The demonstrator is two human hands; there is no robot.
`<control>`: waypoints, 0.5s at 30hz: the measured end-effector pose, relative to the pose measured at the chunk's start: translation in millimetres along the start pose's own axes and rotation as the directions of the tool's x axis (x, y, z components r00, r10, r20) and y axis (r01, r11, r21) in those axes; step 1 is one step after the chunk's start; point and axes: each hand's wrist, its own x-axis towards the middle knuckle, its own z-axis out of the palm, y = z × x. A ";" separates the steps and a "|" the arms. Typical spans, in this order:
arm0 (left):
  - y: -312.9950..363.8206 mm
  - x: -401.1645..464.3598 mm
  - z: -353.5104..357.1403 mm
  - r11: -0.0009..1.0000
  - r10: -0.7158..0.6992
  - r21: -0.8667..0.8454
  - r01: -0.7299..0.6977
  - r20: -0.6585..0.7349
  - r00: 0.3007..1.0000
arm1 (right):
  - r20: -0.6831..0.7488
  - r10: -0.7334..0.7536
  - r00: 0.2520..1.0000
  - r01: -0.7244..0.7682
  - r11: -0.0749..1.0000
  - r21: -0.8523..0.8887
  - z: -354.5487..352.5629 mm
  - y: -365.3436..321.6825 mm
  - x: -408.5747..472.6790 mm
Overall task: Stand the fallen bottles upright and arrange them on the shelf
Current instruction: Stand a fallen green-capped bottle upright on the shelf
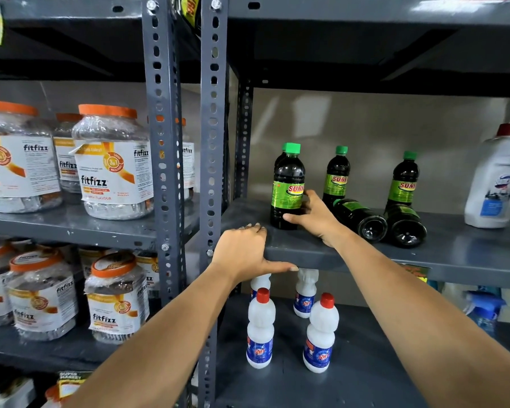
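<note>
On the grey shelf (468, 254), three dark bottles with green caps and green labels stand upright: one at the front left (287, 184), one behind it (337, 173) and one further right (404, 179). Two more of these bottles lie on their sides with their bases towards me, one (362, 219) beside the other (405, 225). My right hand (314, 214) wraps the lower part of the front left upright bottle. My left hand (245, 251) grips the shelf's front edge, fingers on top and thumb underneath.
A large white jug with a red cap (496, 178) stands at the shelf's right end. White bottles with red caps (261, 328) stand on the shelf below. Orange-lidded clear jars (112, 160) fill the left rack, behind perforated grey uprights (162, 142).
</note>
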 end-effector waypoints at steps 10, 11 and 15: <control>-2.2 0.8 1.0 1.000 -0.012 -0.016 0.013 0.017 1.000 | -0.092 -0.053 0.994 0.035 0.980 -0.194 3.3 -4.7 -3.5; -1.5 1.2 0.7 1.000 -0.014 -0.017 0.014 0.019 1.000 | -0.092 -0.055 0.994 0.035 0.976 -0.215 3.4 -4.7 -3.4; -1.7 1.2 -0.1 0.999 -0.025 -0.018 0.026 0.032 0.999 | -0.092 -0.060 0.994 0.034 0.966 -0.254 4.1 -7.7 -4.7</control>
